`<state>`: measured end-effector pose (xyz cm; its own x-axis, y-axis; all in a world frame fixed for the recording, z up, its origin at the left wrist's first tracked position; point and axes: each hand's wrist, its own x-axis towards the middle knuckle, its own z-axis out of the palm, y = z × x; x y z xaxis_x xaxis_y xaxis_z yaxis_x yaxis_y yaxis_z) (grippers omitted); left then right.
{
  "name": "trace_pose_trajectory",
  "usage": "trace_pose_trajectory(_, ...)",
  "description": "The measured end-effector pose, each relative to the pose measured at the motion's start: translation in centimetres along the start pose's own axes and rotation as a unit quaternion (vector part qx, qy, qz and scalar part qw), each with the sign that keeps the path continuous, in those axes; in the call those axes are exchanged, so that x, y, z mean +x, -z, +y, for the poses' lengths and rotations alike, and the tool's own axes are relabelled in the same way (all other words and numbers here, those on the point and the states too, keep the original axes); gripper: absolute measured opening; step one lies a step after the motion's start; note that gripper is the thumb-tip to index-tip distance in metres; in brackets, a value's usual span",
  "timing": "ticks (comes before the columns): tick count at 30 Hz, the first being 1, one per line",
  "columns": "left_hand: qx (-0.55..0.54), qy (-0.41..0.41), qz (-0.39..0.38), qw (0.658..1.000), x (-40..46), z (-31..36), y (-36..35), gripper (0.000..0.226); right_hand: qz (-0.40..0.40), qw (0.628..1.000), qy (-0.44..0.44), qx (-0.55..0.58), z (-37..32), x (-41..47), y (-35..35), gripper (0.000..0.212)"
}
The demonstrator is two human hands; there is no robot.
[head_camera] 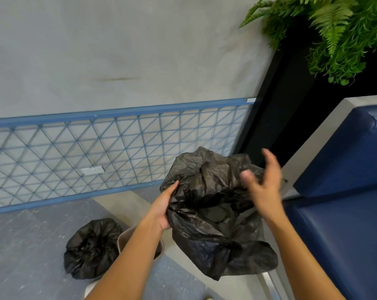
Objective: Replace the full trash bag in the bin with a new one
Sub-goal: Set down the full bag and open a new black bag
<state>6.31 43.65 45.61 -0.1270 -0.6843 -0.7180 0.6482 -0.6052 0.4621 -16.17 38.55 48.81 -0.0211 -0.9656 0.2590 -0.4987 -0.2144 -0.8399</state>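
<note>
A crumpled new black trash bag (213,213) hangs in the air in front of me. My left hand (164,204) grips its left edge. My right hand (263,187) is at the bag's upper right, fingers spread and blurred, thumb against the plastic; whether it grips is unclear. Below my left forearm shows part of the beige bin's rim (122,239), mostly hidden by the arm. A full, tied black trash bag (90,250) sits on the floor just left of the bin.
A grey wall with a blue wire-mesh panel (96,152) stands behind the bin. A blue padded bench (345,202) fills the right side. A black planter (280,105) with green ferns (339,33) rises at the upper right. Grey speckled floor (20,245) lies to the left.
</note>
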Motion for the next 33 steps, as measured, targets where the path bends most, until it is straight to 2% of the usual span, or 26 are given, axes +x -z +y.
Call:
trace_pose_trajectory(1,0.016,0.005,-0.012,1.0,0.0,0.0,-0.5,0.049,-0.101,0.99,0.049,-0.088,-0.8,-0.2,-1.1,0.104)
trace_pose_trajectory(2,0.037,0.013,-0.03,0.999,-0.1,0.0,-1.0,0.049,-0.184,0.962,0.093,-0.181,-1.3,-0.3,-2.3,0.117)
trace_pose_trajectory(3,0.06,0.023,-0.048,0.997,-0.3,0.0,-1.5,0.048,-0.237,0.927,0.133,-0.259,-1.2,-0.2,-3.5,0.122)
trace_pose_trajectory(4,0.079,0.031,-0.063,0.994,-0.3,0.1,-1.8,0.047,-0.276,0.903,0.147,-0.296,-1.1,-0.1,-4.4,0.117)
trace_pose_trajectory(6,0.101,0.038,-0.082,0.991,-0.3,0.4,-1.8,0.051,-0.32,0.909,0.079,-0.256,-0.1,1.1,-5.4,0.08)
trace_pose_trajectory(8,0.123,0.029,-0.086,0.988,-0.5,1.3,-0.9,0.06,-0.346,0.932,-0.032,-0.105,0.5,2.2,-5.6,0.032)
trace_pose_trajectory(9,0.144,0.016,-0.088,0.986,-0.5,1.8,-0.2,0.063,-0.349,0.934,-0.071,-0.023,0.7,2.7,-5.4,0.015)
trace_pose_trajectory(10,0.182,-0.005,-0.085,0.98,-0.6,2.4,0.7,0.062,-0.342,0.934,-0.103,0.023,0.7,3.0,-4.9,0.01)
trace_pose_trajectory(12,0.293,-0.048,-0.046,0.954,-1.3,3.4,1.8,0.051,-0.33,0.931,-0.147,0.047,0.5,3.3,-4.1,0.018)
trace_pose_trajectory(14,0.366,-0.115,0.102,0.918,-1.6,4.1,2.7,0.048,-0.302,0.938,-0.159,0.053,0.3,3.1,-4.0,0.018)
trace_pose_trajectory(16,0.325,-0.193,0.246,0.893,-2.2,3.9,3.3,0.053,-0.248,0.958,-0.144,0.028,-0.1,2.7,-4.3,0.012)
trace_pose_trajectory(18,0.236,-0.24,0.309,0.889,-3.4,2.4,3.4,0.067,-0.181,0.974,-0.136,-0.016,-0.4,2.2,-4.7,0.011)
trace_pose_trajectory(22,0.106,-0.32,0.393,0.856,-7.6,-4.1,1.4,0.1,-0.036,0.984,-0.12,-0.124,-1.7,0.4,-5.0,0.01)
trace_pose_trajectory(24,0.109,-0.327,0.399,0.85,-9.0,-7.0,-1.0,0.117,0.012,0.981,-0.127,-0.148,-2.5,-0.7,-5.2,0.01)
trace_pose_trajectory(25,0.122,-0.307,0.392,0.858,-9.1,-7.9,-2.0,0.121,0.027,0.981,-0.137,-0.136,-2.7,-1.2,-5.4,0.01)
trace_pose_trajectory(27,0.11,-0.226,0.36,0.898,-7.9,-9.1,-3.1,0.117,0.042,0.984,-0.144,-0.093,-2.9,-2.3,-6.0,0.01)
trace_pose_trajectory(29,0.04,-0.136,0.305,0.942,-5.7,-9.1,-2.6,0.108,0.034,0.989,-0.143,-0.023,-2.9,-3.2,-6.6,0.011)
trace_pose_trajectory(31,-0.052,-0.086,0.236,0.966,-3.7,-8.8,-0.8,0.081,0.009,0.978,-0.177,0.109,-3.1,-3.5,-6.8,0.015)
trace_pose_trajectory(33,-0.106,-0.061,0.183,0.975,-2.7,-8.2,1.5,0.039,0.026,0.933,-0.263,0.245,-2.9,-2.6,-6.0,0.019)
